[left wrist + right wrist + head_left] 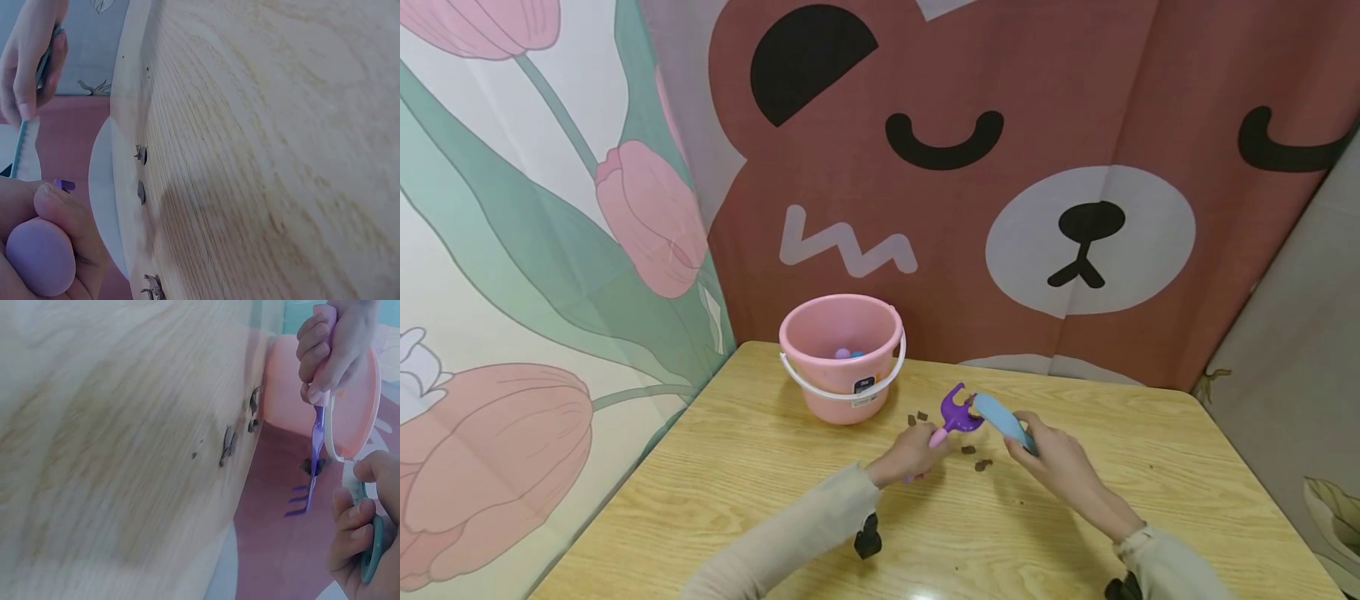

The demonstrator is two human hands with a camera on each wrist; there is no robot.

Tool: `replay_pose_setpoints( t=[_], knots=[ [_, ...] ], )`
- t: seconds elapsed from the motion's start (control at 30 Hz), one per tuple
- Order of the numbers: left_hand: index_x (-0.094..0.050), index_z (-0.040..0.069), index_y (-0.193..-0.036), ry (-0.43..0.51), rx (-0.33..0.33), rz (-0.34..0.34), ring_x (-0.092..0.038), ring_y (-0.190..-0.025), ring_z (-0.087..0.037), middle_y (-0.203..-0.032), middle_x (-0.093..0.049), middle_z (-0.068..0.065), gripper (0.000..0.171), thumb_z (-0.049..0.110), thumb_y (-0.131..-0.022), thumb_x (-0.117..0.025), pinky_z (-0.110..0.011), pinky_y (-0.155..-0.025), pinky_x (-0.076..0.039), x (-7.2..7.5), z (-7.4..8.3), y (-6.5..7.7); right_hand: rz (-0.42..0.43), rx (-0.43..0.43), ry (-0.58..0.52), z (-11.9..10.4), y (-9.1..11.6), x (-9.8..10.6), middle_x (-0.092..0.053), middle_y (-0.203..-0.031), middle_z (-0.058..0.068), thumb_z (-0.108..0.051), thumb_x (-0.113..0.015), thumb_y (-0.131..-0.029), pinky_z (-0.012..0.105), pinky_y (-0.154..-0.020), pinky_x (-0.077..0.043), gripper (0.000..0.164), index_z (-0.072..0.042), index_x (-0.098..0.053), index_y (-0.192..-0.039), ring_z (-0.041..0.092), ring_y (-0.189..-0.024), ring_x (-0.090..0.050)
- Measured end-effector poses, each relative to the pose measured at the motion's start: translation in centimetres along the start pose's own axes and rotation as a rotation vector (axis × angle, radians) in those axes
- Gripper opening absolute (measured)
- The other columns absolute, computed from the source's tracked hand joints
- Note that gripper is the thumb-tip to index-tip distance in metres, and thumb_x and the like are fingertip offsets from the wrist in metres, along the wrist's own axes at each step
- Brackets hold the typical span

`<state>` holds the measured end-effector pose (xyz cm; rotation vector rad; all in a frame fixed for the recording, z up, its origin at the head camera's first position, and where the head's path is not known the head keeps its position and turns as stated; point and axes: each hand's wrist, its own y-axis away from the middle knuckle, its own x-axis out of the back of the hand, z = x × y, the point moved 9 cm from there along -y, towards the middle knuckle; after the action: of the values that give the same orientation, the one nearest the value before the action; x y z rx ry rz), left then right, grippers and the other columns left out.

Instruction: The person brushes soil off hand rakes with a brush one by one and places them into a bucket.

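Note:
In the head view my left hand (913, 452) grips the pink handle of a small purple toy rake (958, 417), its tines tilted up above the table. My right hand (1062, 467) holds a light blue brush (997, 418) at its rear end, with the front end right at the tines. White bristles and a teal loop handle (373, 553) show in the right wrist view. A dark brown scrap (312, 466) overlaps the rake there. The round handle end (41, 257) protrudes from my left fist in the left wrist view.
Several brown scraps, like dry leaf bits (981, 465), lie on the wooden table (1037, 542) below the hands. Behind my left hand stands a pink bucket (842, 408) with a white handle and small balls (843, 354) inside. A bear-print curtain (955, 217) hangs behind the table.

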<state>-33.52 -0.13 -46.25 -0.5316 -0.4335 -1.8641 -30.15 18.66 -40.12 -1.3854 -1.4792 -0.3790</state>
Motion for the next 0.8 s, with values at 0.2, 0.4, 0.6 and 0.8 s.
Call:
replay_pose_setpoints(
  t=[0.2, 0.4, 0.6, 0.8],
  knots=[
    [-0.057, 0.007, -0.09, -0.013, -0.048, 0.002, -0.039, -0.033, -0.009, -0.049, -0.046, -0.001, 0.012, 0.017, -0.097, -0.057, -0.021, -0.029, -0.033, -0.1, 0.5, 0.4, -0.027, 0.034, 0.024, -0.7, -0.4, -0.8, -0.051, -0.065, -0.007, -0.024, -0.067, -0.096, 0.022, -0.04, -0.034, 0.043, 0.002, -0.057, -0.128, 0.004, -0.046, -0.04],
    [-0.057, 0.006, -0.092, 0.006, -0.061, 0.003, -0.038, -0.033, -0.009, -0.05, -0.045, -0.001, 0.012, 0.017, -0.097, -0.057, -0.021, -0.029, -0.032, -0.1, 0.7, 0.7, -0.048, 0.017, 0.062, 0.1, 0.0, -1.1, -0.046, -0.061, -0.008, -0.023, -0.069, -0.095, 0.022, -0.04, -0.032, 0.041, 0.0, -0.058, -0.127, 0.005, -0.046, -0.039],
    [-0.058, 0.006, -0.091, 0.006, -0.056, 0.018, -0.037, -0.033, -0.009, -0.05, -0.044, 0.0, 0.011, 0.015, -0.097, -0.059, -0.021, -0.028, -0.031, 0.2, 0.6, 0.9, -0.038, -0.001, 0.107, 1.0, 0.2, -0.8, -0.045, -0.06, -0.006, -0.025, -0.069, -0.095, 0.024, -0.04, -0.031, 0.041, 0.0, -0.059, -0.126, 0.007, -0.046, -0.038],
    [-0.058, 0.005, -0.093, 0.02, -0.057, 0.01, -0.038, -0.035, -0.009, -0.052, -0.045, -0.001, 0.012, 0.016, -0.098, -0.059, -0.021, -0.029, -0.032, 0.2, 0.4, 1.0, -0.031, -0.016, 0.145, 1.4, 0.3, -0.2, -0.045, -0.059, -0.005, -0.028, -0.068, -0.096, 0.024, -0.038, -0.03, 0.044, 0.002, -0.059, -0.127, 0.008, -0.044, -0.038]
  ],
)
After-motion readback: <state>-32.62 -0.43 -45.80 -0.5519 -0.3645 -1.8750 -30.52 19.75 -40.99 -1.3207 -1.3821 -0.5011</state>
